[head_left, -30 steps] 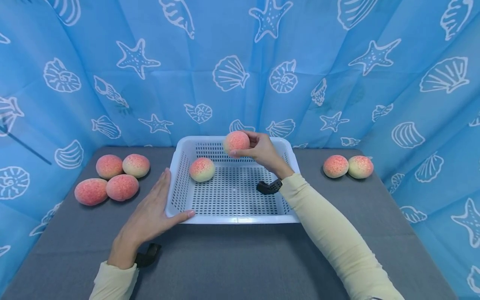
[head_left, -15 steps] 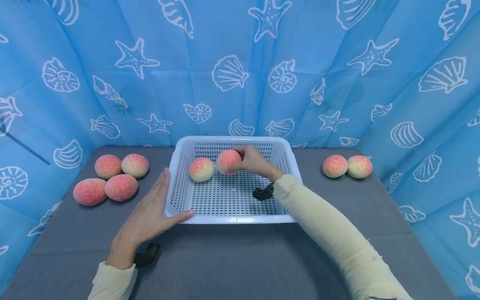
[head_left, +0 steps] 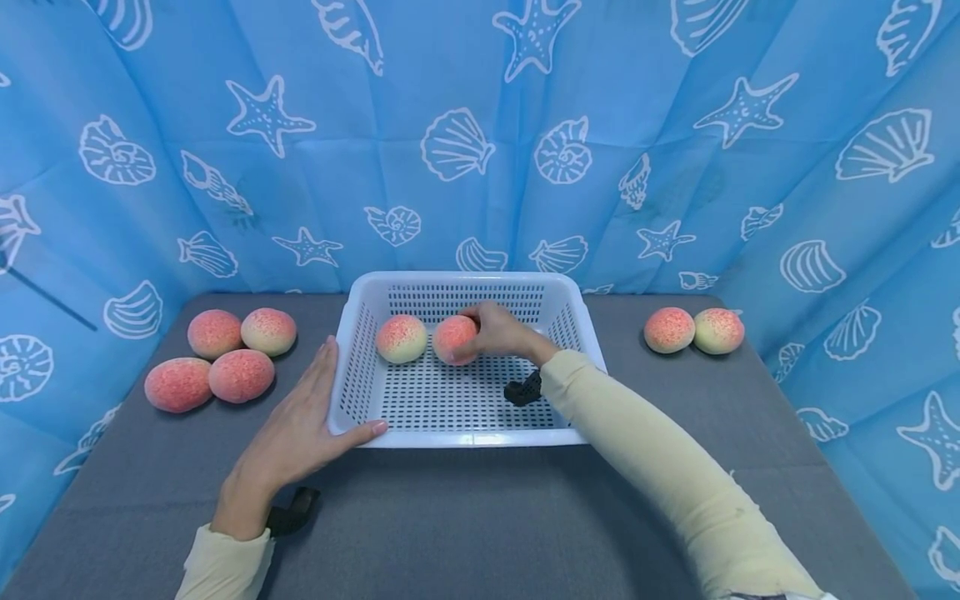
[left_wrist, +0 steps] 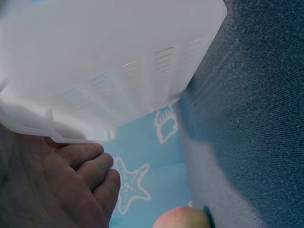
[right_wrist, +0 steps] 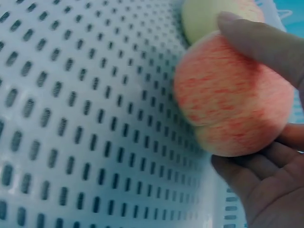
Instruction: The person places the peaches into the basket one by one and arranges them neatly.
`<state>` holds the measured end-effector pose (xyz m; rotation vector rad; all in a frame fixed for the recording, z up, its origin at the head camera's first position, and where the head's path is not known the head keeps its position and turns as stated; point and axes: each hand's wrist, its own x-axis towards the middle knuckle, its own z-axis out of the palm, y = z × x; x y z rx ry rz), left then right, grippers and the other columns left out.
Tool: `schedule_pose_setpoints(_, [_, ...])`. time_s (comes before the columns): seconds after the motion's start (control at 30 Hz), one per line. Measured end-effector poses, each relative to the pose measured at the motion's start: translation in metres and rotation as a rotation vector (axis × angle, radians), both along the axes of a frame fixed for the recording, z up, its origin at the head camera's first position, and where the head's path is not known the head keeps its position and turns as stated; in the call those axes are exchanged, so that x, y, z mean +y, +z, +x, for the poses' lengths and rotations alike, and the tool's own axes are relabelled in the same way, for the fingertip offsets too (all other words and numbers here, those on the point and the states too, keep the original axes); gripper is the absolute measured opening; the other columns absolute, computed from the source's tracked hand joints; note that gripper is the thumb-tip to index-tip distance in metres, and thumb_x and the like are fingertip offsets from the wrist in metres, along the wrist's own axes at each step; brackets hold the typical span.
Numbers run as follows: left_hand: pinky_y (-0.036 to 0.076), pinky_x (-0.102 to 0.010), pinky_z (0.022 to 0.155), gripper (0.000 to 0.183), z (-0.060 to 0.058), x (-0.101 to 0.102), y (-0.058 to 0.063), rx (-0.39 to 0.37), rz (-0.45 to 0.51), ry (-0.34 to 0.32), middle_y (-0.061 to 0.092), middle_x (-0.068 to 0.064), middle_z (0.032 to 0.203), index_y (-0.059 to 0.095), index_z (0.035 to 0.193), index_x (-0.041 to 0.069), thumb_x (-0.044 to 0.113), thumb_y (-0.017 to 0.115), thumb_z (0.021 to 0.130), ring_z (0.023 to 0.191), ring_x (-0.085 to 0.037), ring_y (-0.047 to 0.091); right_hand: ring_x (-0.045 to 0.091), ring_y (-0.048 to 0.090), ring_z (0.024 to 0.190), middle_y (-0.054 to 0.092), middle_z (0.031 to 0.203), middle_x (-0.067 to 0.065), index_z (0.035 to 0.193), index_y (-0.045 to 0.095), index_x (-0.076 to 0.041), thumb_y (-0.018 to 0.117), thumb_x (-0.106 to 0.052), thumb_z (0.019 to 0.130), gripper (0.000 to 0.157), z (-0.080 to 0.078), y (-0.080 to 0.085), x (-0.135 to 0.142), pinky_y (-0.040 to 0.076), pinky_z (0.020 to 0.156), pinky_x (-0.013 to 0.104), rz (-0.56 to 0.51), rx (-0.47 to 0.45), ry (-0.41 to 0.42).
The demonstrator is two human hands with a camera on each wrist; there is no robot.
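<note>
Down in the white slotted plastic basket point(head_left: 495, 438), my right hand point(head_left: 504, 331) holds a pink-red peach point(head_left: 452, 340) between thumb and fingers. The right wrist view shows this peach point(right_wrist: 228, 95) low at the slotted floor, beside the other one. That yellow-and-pink peach point(head_left: 401, 339) lies in the basket's left part. My left hand point(head_left: 296, 429) rests along the basket's left side, fingers straight and the thumb over the front rim. Seen from the left wrist, its fingers point(left_wrist: 92, 166) lie against the outside of the basket wall.
Several peaches point(head_left: 242, 375) are grouped on the grey cloth left of the basket. Two more peaches, a redder one point(head_left: 669, 330) and a paler one point(head_left: 718, 331), touch each other at the right. A blue seashell curtain point(head_left: 465, 208) hangs behind the table.
My right hand has lowered the peach and moved it left, from above the basket's back rim down beside the other peach inside. The left hand has stayed on the basket.
</note>
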<state>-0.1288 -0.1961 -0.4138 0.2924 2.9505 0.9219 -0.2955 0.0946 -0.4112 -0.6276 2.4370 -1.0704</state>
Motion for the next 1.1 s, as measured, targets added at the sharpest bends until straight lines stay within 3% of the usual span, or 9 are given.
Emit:
schedule_pose_setpoints(0.23, [0.016, -0.07, 0.114, 0.13, 0.0, 0.0, 0.0, -0.009, 0.002, 0.004, -0.004, -0.011, 0.17, -0.017, 0.16, 0.023, 0.072, 0.072, 0.079, 0.155, -0.038, 0.001, 0.02, 0.065, 0.096, 0.07, 0.111, 0.004, 0.125, 0.069, -0.005, 0.091, -0.016, 0.075, 0.056, -0.003, 0.009, 0.009, 0.054, 0.084, 0.035, 0.077, -0.044, 0.022])
schedule_pose_setpoints(0.5, [0.016, -0.07, 0.114, 0.13, 0.0, 0.0, 0.001, -0.018, -0.002, 0.009, -0.004, -0.012, 0.17, -0.017, 0.16, 0.023, 0.071, 0.072, 0.08, 0.155, -0.038, 0.001, 0.022, 0.064, 0.112, 0.068, 0.125, 0.008, 0.136, 0.062, -0.003, 0.094, -0.012, 0.071, 0.074, -0.004, 0.016, 0.017, 0.051, 0.098, 0.039, 0.081, -0.066, 0.039])
schedule_pose_setpoints(0.7, [0.018, -0.07, 0.114, 0.129, 0.0, 0.0, 0.001, 0.004, 0.006, 0.0, -0.002, -0.013, 0.17, -0.016, 0.161, 0.022, 0.072, 0.072, 0.08, 0.155, -0.037, 0.003, 0.02, 0.065, 0.11, 0.07, 0.123, 0.006, 0.134, 0.065, -0.004, 0.094, -0.01, 0.071, 0.07, -0.004, 0.013, 0.015, 0.051, 0.098, 0.039, 0.062, -0.038, 0.031])
schedule_pose_setpoints(1.1, [0.019, -0.07, 0.113, 0.129, 0.0, 0.0, 0.0, 0.005, 0.01, -0.01, -0.004, -0.011, 0.17, -0.016, 0.161, 0.022, 0.071, 0.072, 0.08, 0.155, -0.037, 0.002, 0.013, 0.067, 0.098, 0.072, 0.111, -0.001, 0.126, 0.071, -0.01, 0.093, -0.028, 0.075, 0.059, 0.001, -0.003, -0.004, 0.055, 0.087, 0.031, 0.032, 0.084, -0.053])
